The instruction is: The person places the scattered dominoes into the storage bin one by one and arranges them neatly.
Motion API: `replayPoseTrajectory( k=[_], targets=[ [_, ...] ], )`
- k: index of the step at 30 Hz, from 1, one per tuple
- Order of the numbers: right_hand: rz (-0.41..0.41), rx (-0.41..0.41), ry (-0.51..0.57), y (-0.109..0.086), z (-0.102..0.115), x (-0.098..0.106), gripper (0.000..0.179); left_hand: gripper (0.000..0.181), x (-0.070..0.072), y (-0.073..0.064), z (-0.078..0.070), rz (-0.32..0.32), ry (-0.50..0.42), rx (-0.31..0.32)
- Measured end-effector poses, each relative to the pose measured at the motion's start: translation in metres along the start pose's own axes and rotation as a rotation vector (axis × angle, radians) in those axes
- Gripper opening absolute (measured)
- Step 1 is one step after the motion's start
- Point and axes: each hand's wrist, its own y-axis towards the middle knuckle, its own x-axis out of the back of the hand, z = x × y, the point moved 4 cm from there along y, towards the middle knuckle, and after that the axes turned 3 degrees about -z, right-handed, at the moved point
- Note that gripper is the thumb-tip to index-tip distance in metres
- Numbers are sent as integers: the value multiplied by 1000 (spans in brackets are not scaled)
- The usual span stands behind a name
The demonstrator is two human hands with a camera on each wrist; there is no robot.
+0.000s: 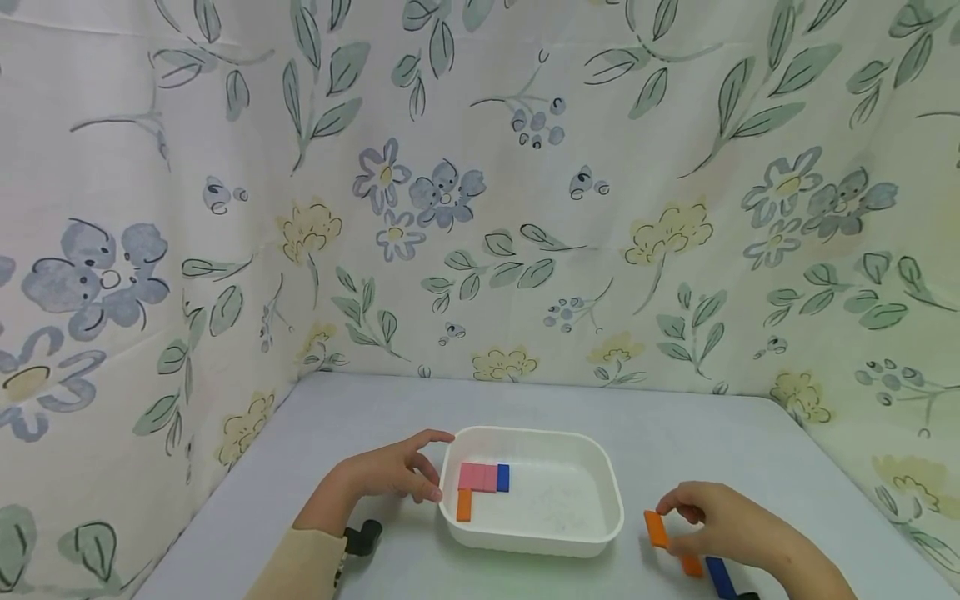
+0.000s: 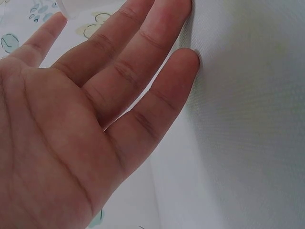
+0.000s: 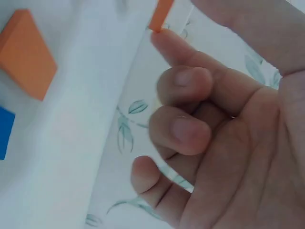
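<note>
A white plastic box [image 1: 555, 546] stands on the table. Pink blocks [image 1: 477, 477] lie in a row along its left part, a blue block [image 1: 503, 478] beside them and an orange block [image 1: 464, 505] just below. My left hand [image 1: 397, 467] touches the box's left side with index finger and thumb spread apart. To the right of the box, my right hand [image 1: 720, 521] pinches another orange block [image 1: 656, 530] by its ends between index finger and thumb. In the right wrist view, only part of that held block [image 3: 162, 14] shows, and the other fingers are curled.
Close under the right hand lie one more orange block [image 1: 692, 566] and a blue block [image 1: 720, 577] on the table. A floral cloth [image 1: 525, 208] hangs behind and at the sides of the table [image 1: 390, 396].
</note>
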Motion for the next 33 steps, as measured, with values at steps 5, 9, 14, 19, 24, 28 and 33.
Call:
replayPoseTrajectory(
  k=[5, 9, 14, 19, 24, 28, 33],
  targets=[
    [-29, 109, -8, -5, 11, 4, 35, 80, 1, 0, 2, 2, 0, 3],
    [-37, 136, 12, -7, 15, 8, 37, 80, 1, 0, 4, 2, -7, 6],
    [-54, 196, 94, -7, 20, 10, 38, 81, 1, -1, 5, 0, -17, 1],
    [-84, 283, 180, -8, 27, 9, 34, 81, 1, -1, 5, -1, -13, -4],
    [-128, 291, 195, -7, 33, 5, 34, 81, 1, 0, 6, 0, -10, -5],
    [-194, 278, 172, -6, 38, 2, 34, 81, 0, 0, 5, 3, -6, 0],
    [-282, 329, 150, -6, 48, 2, 34, 81, 0, 1, 1, 4, 0, -3]
  ],
)
